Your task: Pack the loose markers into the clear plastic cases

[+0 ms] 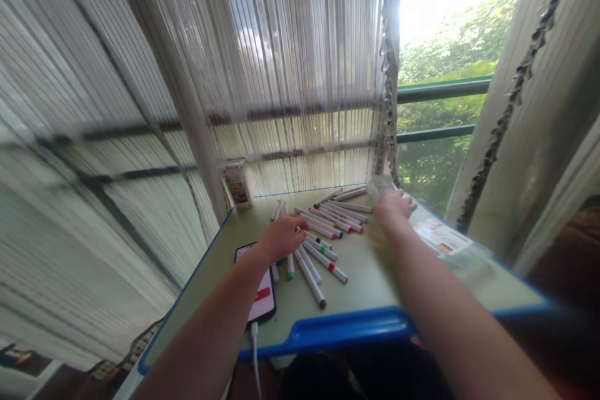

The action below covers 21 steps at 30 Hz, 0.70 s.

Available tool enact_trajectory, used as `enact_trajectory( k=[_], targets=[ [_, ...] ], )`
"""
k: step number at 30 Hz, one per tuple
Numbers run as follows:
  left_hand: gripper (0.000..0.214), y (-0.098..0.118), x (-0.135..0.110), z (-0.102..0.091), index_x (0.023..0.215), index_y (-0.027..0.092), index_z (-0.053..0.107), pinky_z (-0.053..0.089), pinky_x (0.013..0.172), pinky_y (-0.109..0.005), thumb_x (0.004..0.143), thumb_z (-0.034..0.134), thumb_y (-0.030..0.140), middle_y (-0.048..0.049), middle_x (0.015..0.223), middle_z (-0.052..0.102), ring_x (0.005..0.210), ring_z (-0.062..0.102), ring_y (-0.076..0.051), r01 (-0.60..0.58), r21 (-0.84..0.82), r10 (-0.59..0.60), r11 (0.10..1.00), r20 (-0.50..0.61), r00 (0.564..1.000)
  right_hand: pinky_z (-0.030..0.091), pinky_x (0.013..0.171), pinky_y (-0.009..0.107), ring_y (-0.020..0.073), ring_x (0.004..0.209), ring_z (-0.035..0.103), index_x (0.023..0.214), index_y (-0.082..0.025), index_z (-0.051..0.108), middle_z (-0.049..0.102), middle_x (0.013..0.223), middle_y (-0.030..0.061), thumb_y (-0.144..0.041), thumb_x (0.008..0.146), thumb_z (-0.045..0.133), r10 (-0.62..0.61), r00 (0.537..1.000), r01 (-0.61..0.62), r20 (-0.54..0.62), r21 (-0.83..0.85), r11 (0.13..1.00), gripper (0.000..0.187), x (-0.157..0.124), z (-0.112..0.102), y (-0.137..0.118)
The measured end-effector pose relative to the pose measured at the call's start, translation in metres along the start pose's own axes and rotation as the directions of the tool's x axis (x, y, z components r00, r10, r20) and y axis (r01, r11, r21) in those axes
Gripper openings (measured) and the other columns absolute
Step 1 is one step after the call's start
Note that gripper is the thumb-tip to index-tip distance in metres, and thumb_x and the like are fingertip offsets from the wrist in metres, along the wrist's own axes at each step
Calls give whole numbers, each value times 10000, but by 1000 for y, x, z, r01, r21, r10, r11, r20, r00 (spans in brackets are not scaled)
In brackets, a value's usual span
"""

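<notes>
Several white marker pens [323, 225] with coloured caps lie scattered across a green desk [365, 281] with a blue rim. My left hand [281, 236] rests curled over the near end of the pile, fingers bent onto a pen. My right hand [394, 206] reaches to the far right of the pens, its fingers closed around a clear plastic case [380, 186]. Under my left wrist lies a phone [260, 294] with a white cable plugged in.
A small printed box [235, 184] stands at the desk's back left by the curtain. A clear plastic packet with a label [443, 239] lies on the right side. Striped curtains hang behind, with a window and railing to the right.
</notes>
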<state>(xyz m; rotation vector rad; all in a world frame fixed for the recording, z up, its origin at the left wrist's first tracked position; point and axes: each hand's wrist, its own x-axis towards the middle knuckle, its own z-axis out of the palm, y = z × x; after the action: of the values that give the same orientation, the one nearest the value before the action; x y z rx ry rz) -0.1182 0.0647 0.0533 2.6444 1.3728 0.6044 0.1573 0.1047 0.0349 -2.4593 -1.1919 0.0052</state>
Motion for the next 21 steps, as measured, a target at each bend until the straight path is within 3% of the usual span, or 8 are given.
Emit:
enact_trajectory(
  k=[6, 8, 10, 13, 15, 17, 19, 21],
  targets=[
    [244, 2, 1, -4, 870, 173, 707, 487, 807, -291, 771, 484, 155, -53, 914, 681, 842, 631, -172, -28, 28, 27, 999, 12, 1000, 323, 989, 464, 348, 1286, 402, 1371, -157, 470, 384, 1445, 210, -214, 896, 429, 30, 999, -28, 43, -29, 999, 480, -4, -5, -3],
    [242, 3, 0, -6, 866, 174, 707, 487, 807, -293, 771, 485, 157, -51, 900, 686, 839, 632, -173, -45, 30, 45, 999, -2, 999, 295, 1014, 496, 364, 1323, 358, 1386, -150, 450, 356, 1466, 225, -296, 873, 498, -21, 999, 23, 40, -35, 999, 536, -11, -15, -2],
    [237, 4, 0, -7, 857, 173, 708, 488, 801, -299, 771, 487, 163, -51, 882, 689, 830, 634, -178, -67, 31, 67, 997, -13, 998, 331, 992, 487, 351, 1272, 431, 1331, -147, 509, 474, 1370, 221, -380, 844, 535, -115, 991, 117, 75, -28, 993, 540, -21, -30, 5],
    [232, 4, 1, -8, 844, 178, 711, 492, 774, -298, 771, 491, 171, -50, 869, 691, 809, 636, -180, -86, 24, 87, 996, -34, 996, 411, 905, 445, 331, 1151, 541, 1220, -185, 599, 614, 1190, 170, -468, 827, 516, -183, 977, 187, 106, -32, 982, 492, -38, -47, 33],
    [231, 5, 1, -9, 837, 183, 714, 494, 767, -292, 769, 493, 169, -47, 860, 691, 799, 637, -178, -102, 26, 103, 994, -42, 994, 381, 936, 506, 378, 1182, 510, 1238, -196, 589, 587, 1245, 175, -579, 787, 523, -144, 988, 151, 61, -118, 982, 596, -48, -50, 60],
    [231, 7, 1, -10, 832, 182, 716, 496, 771, -285, 768, 495, 163, -47, 847, 691, 790, 637, -175, -118, 29, 119, 993, -45, 992, 340, 945, 594, 452, 1213, 466, 1242, -202, 590, 541, 1310, 199, -702, 704, 541, -89, 990, 107, 108, -172, 979, 736, -56, -45, 88],
    [230, 9, 1, -10, 819, 185, 716, 496, 775, -276, 770, 493, 157, -44, 837, 693, 782, 634, -168, -133, 20, 134, 991, -60, 989, 296, 985, 617, 482, 1286, 386, 1314, -240, 539, 461, 1416, 178, -704, 637, 611, -184, 968, 214, 172, -178, 960, 824, -63, -37, 111],
    [226, 9, 1, -10, 802, 189, 716, 494, 770, -270, 774, 494, 155, -39, 829, 695, 779, 630, -162, -145, 9, 146, 989, -83, 986, 277, 1024, 599, 459, 1318, 366, 1363, -245, 492, 429, 1455, 168, -659, 658, 625, -297, 946, 317, 133, -172, 933, 828, -71, -31, 126]
  ],
)
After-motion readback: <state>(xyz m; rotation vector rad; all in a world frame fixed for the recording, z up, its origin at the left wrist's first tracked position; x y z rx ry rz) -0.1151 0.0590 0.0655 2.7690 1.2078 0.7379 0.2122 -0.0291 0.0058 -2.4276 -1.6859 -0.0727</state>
